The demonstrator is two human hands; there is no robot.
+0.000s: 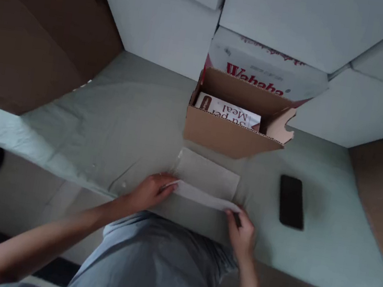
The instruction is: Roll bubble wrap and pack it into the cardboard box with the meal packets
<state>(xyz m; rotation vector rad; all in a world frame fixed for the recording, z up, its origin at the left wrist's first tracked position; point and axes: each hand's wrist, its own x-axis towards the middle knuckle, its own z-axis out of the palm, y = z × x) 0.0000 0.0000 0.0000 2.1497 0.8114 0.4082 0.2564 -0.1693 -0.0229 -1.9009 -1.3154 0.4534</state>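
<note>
I see both hands, left hand and right hand, each with its grip pinched on the paper sheet at the table edge, where uneven pulling could tear or skew its fold.

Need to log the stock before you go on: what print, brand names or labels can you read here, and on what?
"Wahaha" in red, lower edge cut off, on the white carton behind the open cardboard box.
"Super Meal", upside down, on the white packet inside that box.
Small brown logo at the packet's left end: too blurred to read.
Flat paper piece under both hands, and the black phone: no readable text.
</note>
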